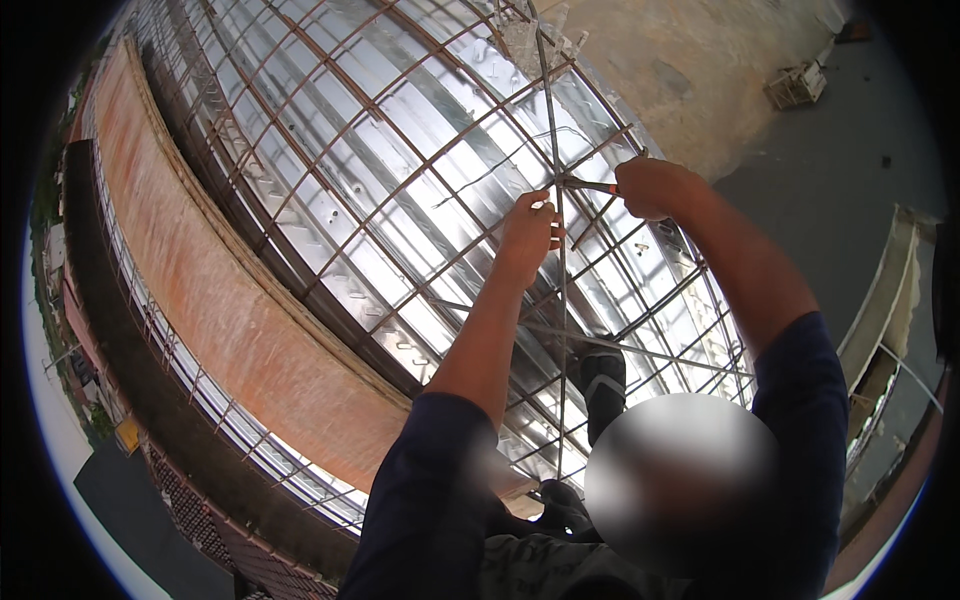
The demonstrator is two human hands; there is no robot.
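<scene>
My right hand [652, 188] is closed round the handles of a pair of pincers [592, 186], dark metal with an orange-red grip. Their jaws meet a crossing of rusty reinforcing bars, where a long straight bar [561, 270] runs toward my body. Beside that same bar, just below the jaws, is my left hand [528, 238]. Its fingers are loosely bent and apart, close to the bar, and I see nothing held in them. Thin bent wire [490, 180] lies on the mesh left of the crossing. What the jaws grip is too small to tell.
Shiny ribbed metal decking [330, 190] lies beneath the bar grid. An orange-brown formwork board [200, 270] borders the left. My dark boot [604, 385] stands among the bars. Beyond the right edge, a lower floor [800, 190] holds a small crate-like object [797, 86].
</scene>
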